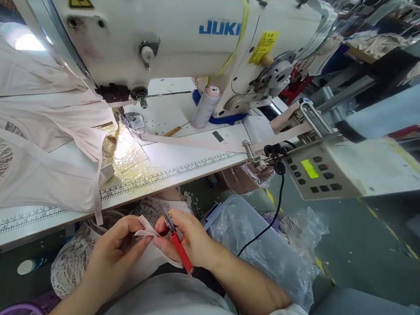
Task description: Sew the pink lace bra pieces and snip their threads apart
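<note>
My left hand [117,254] pinches a pale pink garment [146,230] by a narrow edge or strap, between thumb and fingertips. My right hand [190,240] is closed around red-handled thread snips [181,251], whose metal blades point up and left. Its thumb and fingertip also press on the same bit of fabric, close to the left fingertips. Both hands are over my lap, below the front edge of the sewing table [173,174]. More of the garment, with a lace panel [71,265], hangs beneath my left hand.
A JUKI sewing machine [178,35] stands across the table, with a thread cone [207,107] beside it. Pale pink bras [43,179] are piled at the left. A fabric band [204,142] runs to a feeder with a control box [313,172]. Below sits a plastic bin [241,222].
</note>
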Demonstrator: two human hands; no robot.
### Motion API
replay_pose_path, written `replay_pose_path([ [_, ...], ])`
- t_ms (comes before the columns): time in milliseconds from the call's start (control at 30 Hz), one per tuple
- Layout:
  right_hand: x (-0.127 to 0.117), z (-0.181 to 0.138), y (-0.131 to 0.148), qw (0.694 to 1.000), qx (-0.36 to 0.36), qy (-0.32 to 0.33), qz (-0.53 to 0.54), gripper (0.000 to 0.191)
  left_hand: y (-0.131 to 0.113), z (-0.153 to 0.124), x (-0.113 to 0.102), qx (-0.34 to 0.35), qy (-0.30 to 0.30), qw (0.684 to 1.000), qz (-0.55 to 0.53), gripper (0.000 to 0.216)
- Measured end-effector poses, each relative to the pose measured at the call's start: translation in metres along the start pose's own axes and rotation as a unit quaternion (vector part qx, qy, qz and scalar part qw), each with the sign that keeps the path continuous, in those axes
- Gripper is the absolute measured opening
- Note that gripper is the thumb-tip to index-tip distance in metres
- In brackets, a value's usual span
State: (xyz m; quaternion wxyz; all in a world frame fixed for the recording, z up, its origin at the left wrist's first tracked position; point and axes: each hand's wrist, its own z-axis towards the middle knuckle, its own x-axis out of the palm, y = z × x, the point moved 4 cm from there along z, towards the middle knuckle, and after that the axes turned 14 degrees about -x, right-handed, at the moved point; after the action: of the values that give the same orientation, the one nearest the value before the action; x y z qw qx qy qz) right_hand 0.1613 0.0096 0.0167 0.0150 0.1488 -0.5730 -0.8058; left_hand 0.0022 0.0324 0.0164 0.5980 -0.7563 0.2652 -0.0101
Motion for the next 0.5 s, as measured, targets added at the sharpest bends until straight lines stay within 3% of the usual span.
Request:
replay_pose_path([
  [200, -0.001, -0.002, 0.001, 0.998, -0.047, 0.004, -0.046, 0.018, 0.010, -0.001, -0.002, -0.085, 0.002, 0.996, 0.037, 0.016],
  [367, 0.000, -0.003, 0.002, 0.997, -0.060, 0.014, -0.056, 0.017, -0.004, -0.006, 0.001, 0.023, 0.017, 0.994, 0.107, 0.016],
  [500, 0.000, -0.005, 0.000, 0.998, -0.001, 0.020, -0.059, 0.026, -0.009, -0.007, 0.001, 0.064, -0.012, 0.991, 0.119, 0.021],
])
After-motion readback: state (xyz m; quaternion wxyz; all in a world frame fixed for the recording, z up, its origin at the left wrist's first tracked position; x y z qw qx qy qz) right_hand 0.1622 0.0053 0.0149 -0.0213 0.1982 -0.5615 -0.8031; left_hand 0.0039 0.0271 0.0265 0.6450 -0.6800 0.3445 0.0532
